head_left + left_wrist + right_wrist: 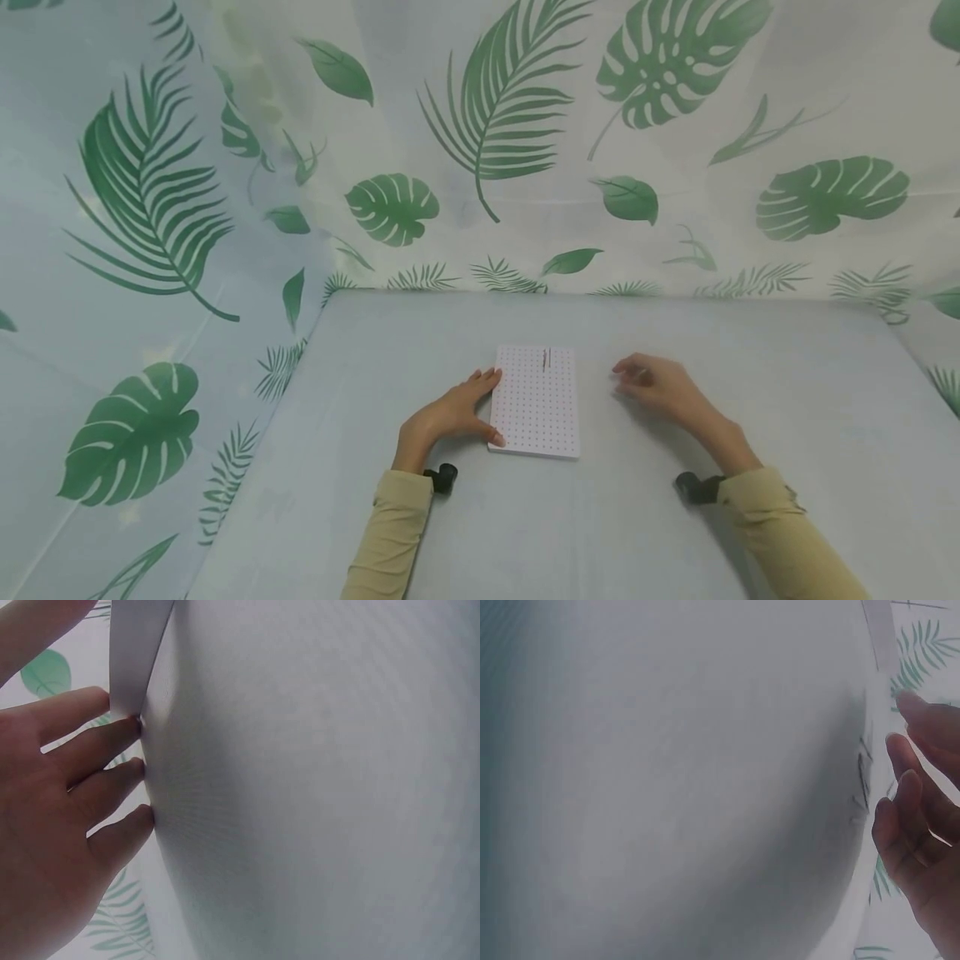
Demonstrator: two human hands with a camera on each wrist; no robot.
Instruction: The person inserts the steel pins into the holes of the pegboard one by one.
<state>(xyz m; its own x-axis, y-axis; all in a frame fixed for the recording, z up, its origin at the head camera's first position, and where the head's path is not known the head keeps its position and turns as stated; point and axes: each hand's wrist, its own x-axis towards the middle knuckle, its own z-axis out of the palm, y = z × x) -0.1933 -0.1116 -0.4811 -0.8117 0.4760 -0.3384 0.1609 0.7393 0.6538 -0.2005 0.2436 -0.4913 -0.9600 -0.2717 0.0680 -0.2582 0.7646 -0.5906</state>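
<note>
A white board with a grid of small holes [534, 408] lies flat on the table. Two thin brown sticks [545, 361] show near its far edge. My left hand [453, 412] is spread at the board's left side, its thumb on the near left corner and a fingertip at the left edge higher up. The board's side [135, 660] meets those fingers in the left wrist view. To the right of the board, my right hand [660, 385] hovers low with fingers loosely bent and nothing visible between them. Beside its fingertips, several thin dark pieces [863, 780] lie on the table.
The pale grey table [465, 533] reaches back to a white curtain with green leaf prints [517, 125]. Another leaf-printed curtain [112, 333] runs along the left side. Black wrist cameras [444, 478] sit at both yellowish cuffs.
</note>
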